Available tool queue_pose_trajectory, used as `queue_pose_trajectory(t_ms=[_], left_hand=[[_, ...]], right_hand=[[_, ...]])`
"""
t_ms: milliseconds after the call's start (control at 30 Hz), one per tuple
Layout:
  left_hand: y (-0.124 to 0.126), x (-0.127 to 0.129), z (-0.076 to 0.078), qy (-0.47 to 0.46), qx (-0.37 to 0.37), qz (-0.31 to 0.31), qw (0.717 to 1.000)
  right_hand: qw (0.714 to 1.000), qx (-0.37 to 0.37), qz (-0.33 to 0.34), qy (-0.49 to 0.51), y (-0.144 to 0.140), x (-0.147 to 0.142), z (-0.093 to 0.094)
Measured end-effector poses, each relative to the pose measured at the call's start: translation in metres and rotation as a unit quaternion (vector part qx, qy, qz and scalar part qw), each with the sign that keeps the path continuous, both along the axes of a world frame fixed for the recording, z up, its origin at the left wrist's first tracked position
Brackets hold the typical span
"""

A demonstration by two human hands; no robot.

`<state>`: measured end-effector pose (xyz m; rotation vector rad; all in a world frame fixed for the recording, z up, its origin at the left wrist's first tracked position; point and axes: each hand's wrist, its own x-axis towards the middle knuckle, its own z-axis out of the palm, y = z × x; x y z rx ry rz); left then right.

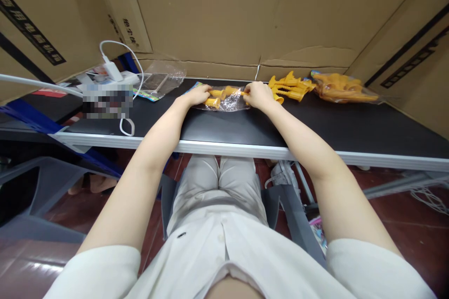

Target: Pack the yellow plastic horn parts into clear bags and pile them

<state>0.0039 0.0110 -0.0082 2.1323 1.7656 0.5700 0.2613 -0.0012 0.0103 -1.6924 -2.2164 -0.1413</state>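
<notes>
Head view shows two hands at one clear bag (233,102), which lies on the black counter (231,128) in front of the person. The right hand (258,95) pinches the right end of the bag between thumb and fingers. The left hand (199,95) lies over the left end with bent fingers; because it is small in the view and the film shines, I cannot tell whether it also pinches. Between the hands, several yellow pieces (213,102) are in the bag. Just beside the right hand, loose pieces (291,86) lie in a pile on the counter. Farther right, a full bag (342,88) holds similar pieces, and no hand touches it. To the left, near the white charger (112,71), a flat bag (170,77) shows no yellow pieces. I judge the work as midway: one bag is in hand, and the pile remains unbagged.
</notes>
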Motion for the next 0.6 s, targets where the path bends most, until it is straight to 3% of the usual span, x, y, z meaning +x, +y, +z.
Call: queue_pose_trajectory(t_ms=[167, 367, 600], left_hand=[[-0.005, 0.005, 0.002, -0.014, -0.012, 0.118, 0.993], [-0.002, 0.003, -0.001, -0.088, -0.013, 0.090, 0.992], [0.001, 0.007, -0.003, -0.194, -0.007, 0.094, 0.976]], right_hand=[[1.000, 0.010, 0.016, 0.009, 0.006, -0.001, -0.006], [0.998, -0.010, 0.050, 0.031, 0.012, -0.004, -0.012], [0.974, -0.013, 0.165, 0.158, 0.034, -0.006, -0.033]])
